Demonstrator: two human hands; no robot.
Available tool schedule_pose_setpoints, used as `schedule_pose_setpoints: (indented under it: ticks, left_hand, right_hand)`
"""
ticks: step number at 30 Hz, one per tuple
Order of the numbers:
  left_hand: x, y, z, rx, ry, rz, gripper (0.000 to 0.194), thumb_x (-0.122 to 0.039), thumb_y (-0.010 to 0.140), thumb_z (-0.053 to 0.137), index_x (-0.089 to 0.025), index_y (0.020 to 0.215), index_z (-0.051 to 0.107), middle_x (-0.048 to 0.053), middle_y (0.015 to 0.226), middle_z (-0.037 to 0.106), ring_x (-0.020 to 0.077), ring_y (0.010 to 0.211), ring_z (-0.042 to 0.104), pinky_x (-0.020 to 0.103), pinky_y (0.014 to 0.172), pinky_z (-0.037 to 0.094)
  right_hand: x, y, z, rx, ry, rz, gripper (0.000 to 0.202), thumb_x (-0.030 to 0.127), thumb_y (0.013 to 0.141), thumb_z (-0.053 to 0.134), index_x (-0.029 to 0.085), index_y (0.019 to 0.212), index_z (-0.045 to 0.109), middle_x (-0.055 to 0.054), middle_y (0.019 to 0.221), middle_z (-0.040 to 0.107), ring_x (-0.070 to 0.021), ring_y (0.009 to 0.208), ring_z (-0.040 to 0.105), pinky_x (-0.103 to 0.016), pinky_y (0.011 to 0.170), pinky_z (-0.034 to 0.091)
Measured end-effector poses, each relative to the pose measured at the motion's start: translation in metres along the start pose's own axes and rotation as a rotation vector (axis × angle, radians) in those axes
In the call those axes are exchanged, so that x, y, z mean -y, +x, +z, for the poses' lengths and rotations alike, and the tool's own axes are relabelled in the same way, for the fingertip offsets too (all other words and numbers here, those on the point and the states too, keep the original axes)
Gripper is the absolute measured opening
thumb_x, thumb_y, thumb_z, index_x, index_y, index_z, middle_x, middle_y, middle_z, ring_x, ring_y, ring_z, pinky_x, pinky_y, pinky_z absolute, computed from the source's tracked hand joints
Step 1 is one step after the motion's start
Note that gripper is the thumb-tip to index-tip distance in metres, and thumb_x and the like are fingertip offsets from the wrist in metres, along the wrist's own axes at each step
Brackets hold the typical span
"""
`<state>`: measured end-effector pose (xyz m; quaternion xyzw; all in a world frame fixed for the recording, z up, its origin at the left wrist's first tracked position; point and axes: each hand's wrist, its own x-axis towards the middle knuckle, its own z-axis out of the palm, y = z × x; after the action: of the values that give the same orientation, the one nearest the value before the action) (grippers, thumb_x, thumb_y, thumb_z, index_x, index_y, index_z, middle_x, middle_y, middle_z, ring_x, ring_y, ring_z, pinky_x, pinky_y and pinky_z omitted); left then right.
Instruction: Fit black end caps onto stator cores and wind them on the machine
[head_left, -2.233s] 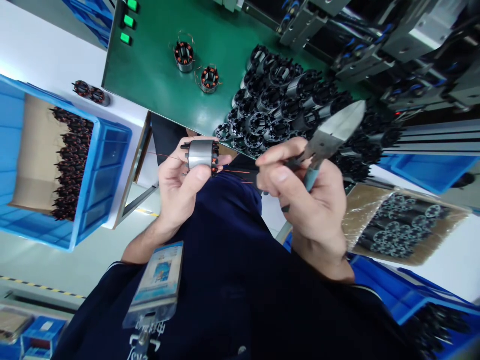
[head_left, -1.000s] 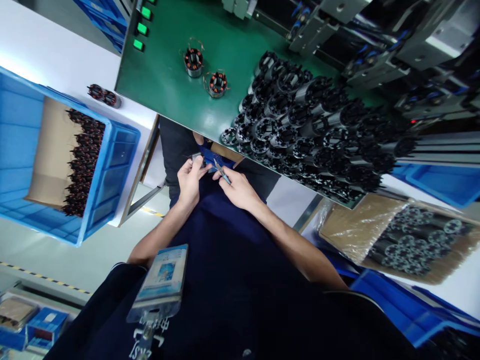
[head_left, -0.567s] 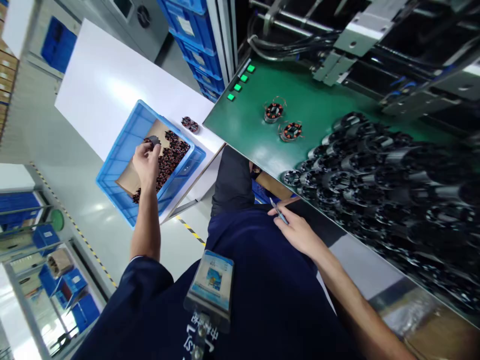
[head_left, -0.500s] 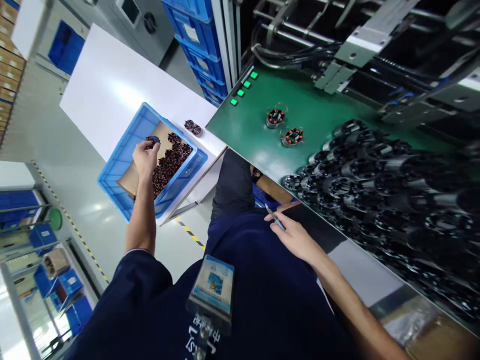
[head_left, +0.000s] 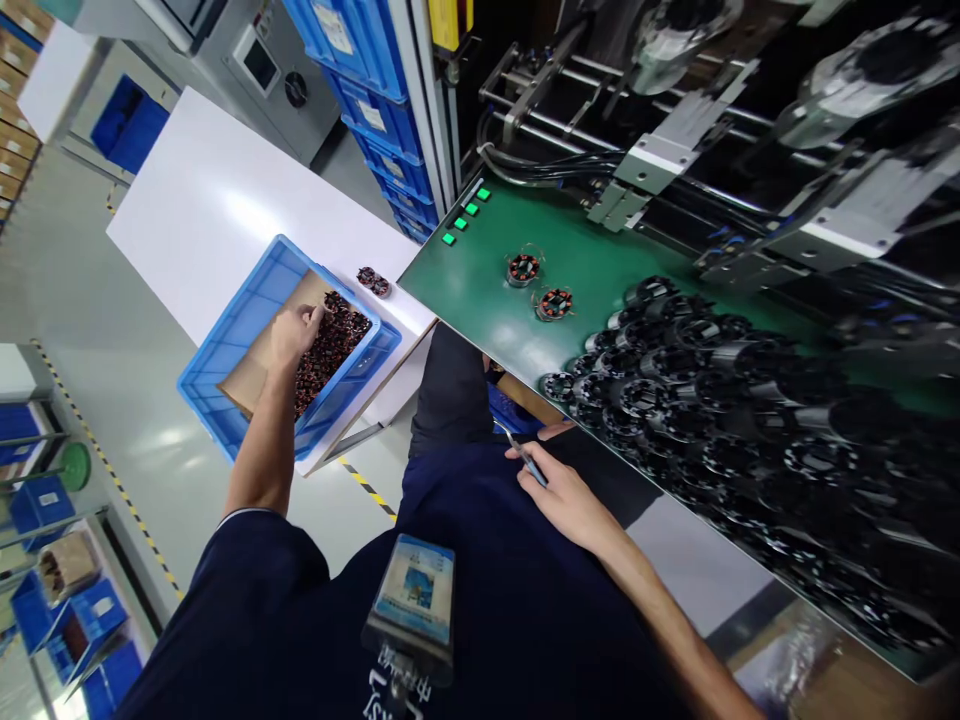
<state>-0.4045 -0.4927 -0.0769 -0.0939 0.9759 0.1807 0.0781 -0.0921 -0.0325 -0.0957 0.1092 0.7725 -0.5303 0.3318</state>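
My left hand [head_left: 294,335] is inside the blue bin [head_left: 225,340], fingers pinched together at the edge of a layer of small copper-wound motor stators [head_left: 334,345]. What lies between its fingertips is hidden. My right hand [head_left: 559,490] is low in front of my body, beside the green table, closed around a slim pen-like tool [head_left: 534,468] with a thin metal tip. Two wound stators with loose wire ends, one [head_left: 523,268] behind the other [head_left: 555,304], stand on the green tabletop [head_left: 465,285].
Many black stator cores [head_left: 645,395] are piled on the green table's right part. Machine rails and clamps [head_left: 645,170] overhang its back. A pair of stators [head_left: 374,282] sits on the white table [head_left: 225,190] beside the bin. Stacked blue crates [head_left: 375,120] stand behind.
My left hand has moved right and down onto the stators in the bin; the dark stator it held in view no longer shows. My right hand keeps its tool. The camera view has shifted.
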Motion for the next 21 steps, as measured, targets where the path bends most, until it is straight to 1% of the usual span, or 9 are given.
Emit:
schedule_pose_setpoints:
  ticks: [2,4,5,8,11,13,15,18,21]
  left_hand:
    - [-0.020,-0.004,0.003,-0.098,-0.035,0.099,0.056,-0.065,0.113,0.070,-0.015,0.135,0.084,0.025,0.152,0.080,0.0449,0.152,0.068,0.061,0.141,0.045]
    - [-0.055,-0.008,0.019,-0.147,-0.139,0.290,0.059,-0.067,0.113,0.072,-0.022,0.148,0.082,0.022,0.166,0.074,0.0429,0.163,0.062,0.058,0.147,0.040]
    - [-0.077,-0.009,0.032,-0.124,-0.205,0.417,0.059,-0.068,0.113,0.073,-0.024,0.152,0.082,0.020,0.168,0.074,0.0416,0.164,0.062,0.057,0.148,0.041]
    - [-0.154,-0.010,0.086,0.112,-0.332,0.775,0.069,-0.076,0.109,0.078,-0.028,0.158,0.081,0.017,0.177,0.069,0.0420,0.167,0.063,0.059,0.148,0.045]
    - [-0.222,-0.002,0.142,0.289,-0.305,0.834,0.085,-0.082,0.095,0.091,-0.030,0.160,0.080,0.019,0.186,0.060,0.0462,0.150,0.073,0.064,0.136,0.056]
    - [-0.251,0.008,0.168,0.327,-0.230,0.811,0.083,-0.082,0.091,0.095,-0.027,0.153,0.084,0.023,0.187,0.058,0.0492,0.144,0.074,0.070,0.131,0.056]
    - [-0.265,0.018,0.181,0.335,-0.178,0.806,0.073,-0.086,0.092,0.093,-0.026,0.133,0.088,0.023,0.188,0.058,0.0524,0.153,0.068,0.073,0.133,0.052]
    - [-0.266,0.019,0.181,0.317,-0.319,0.794,0.074,-0.096,0.088,0.092,-0.024,0.106,0.084,0.017,0.187,0.061,0.0460,0.157,0.066,0.065,0.137,0.050]
    - [-0.255,-0.017,0.163,0.220,-0.570,0.749,0.081,-0.101,0.088,0.089,-0.023,0.099,0.075,0.013,0.161,0.078,0.0336,0.149,0.072,0.054,0.138,0.051]
  right_hand:
    - [0.006,0.001,-0.003,0.009,0.004,-0.004,0.044,0.040,0.101,0.063,0.024,0.135,0.084,-0.004,0.094,0.082,-0.0247,0.076,0.074,-0.039,0.086,0.062]
    - [0.012,0.001,-0.005,0.021,0.008,-0.019,0.046,0.035,0.101,0.063,0.023,0.139,0.085,-0.005,0.098,0.085,-0.0241,0.079,0.076,-0.037,0.087,0.062]
    - [0.015,0.001,-0.006,0.024,0.010,-0.031,0.047,0.034,0.103,0.062,0.024,0.143,0.086,-0.006,0.105,0.088,-0.0243,0.084,0.078,-0.037,0.091,0.062]
    - [0.023,-0.002,-0.006,0.015,0.012,-0.067,0.055,0.032,0.109,0.060,0.027,0.159,0.083,-0.009,0.123,0.092,-0.0268,0.106,0.084,-0.040,0.108,0.064]
    - [0.029,-0.012,-0.004,-0.001,0.013,-0.090,0.064,0.031,0.112,0.060,0.029,0.175,0.073,-0.010,0.128,0.092,-0.0301,0.121,0.085,-0.045,0.119,0.062]
    - [0.032,-0.021,-0.003,-0.003,0.044,-0.112,0.064,0.031,0.114,0.059,0.029,0.177,0.071,-0.011,0.138,0.092,-0.0307,0.130,0.084,-0.047,0.124,0.061]
    - [0.031,-0.030,-0.004,0.005,0.101,-0.137,0.060,0.030,0.116,0.059,0.028,0.173,0.074,-0.011,0.142,0.090,-0.0289,0.131,0.083,-0.045,0.125,0.060]
    - [0.023,-0.040,-0.005,-0.010,0.191,-0.173,0.052,0.036,0.117,0.061,0.025,0.164,0.081,-0.007,0.121,0.089,-0.0229,0.108,0.080,-0.040,0.114,0.062]
    - [0.014,-0.041,-0.002,-0.125,0.319,-0.244,0.052,0.051,0.119,0.066,0.021,0.156,0.086,-0.001,0.094,0.080,-0.0183,0.084,0.069,-0.035,0.096,0.062]
